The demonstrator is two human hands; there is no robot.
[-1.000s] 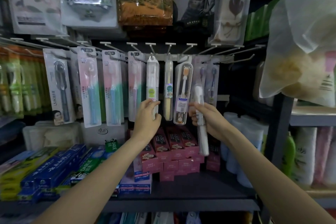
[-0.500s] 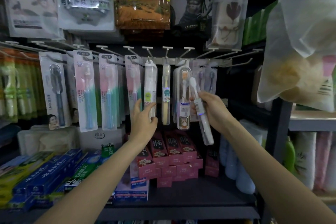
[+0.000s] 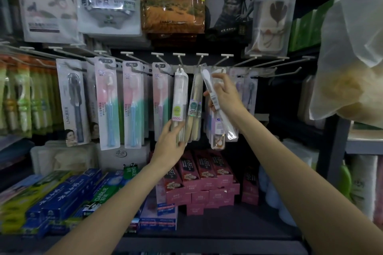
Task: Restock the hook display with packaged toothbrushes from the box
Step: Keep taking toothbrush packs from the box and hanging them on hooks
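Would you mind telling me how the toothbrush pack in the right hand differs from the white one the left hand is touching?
The pack in the right hand is off the hooks and tilted, its top leaning left; the white pack hangs upright from a hook. The right hand grips its pack around the middle, while the left hand only holds the white pack's bottom end. The white pack carries a yellow-green round sticker. Both are slim, clear packs.

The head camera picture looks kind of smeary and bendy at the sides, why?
Head view: motion blur smears the green toothbrush packs at the left edge, while the left hand and right hand near the middle stay fairly sharp; the wide lens fans the hooks outward; the lighting is dim.
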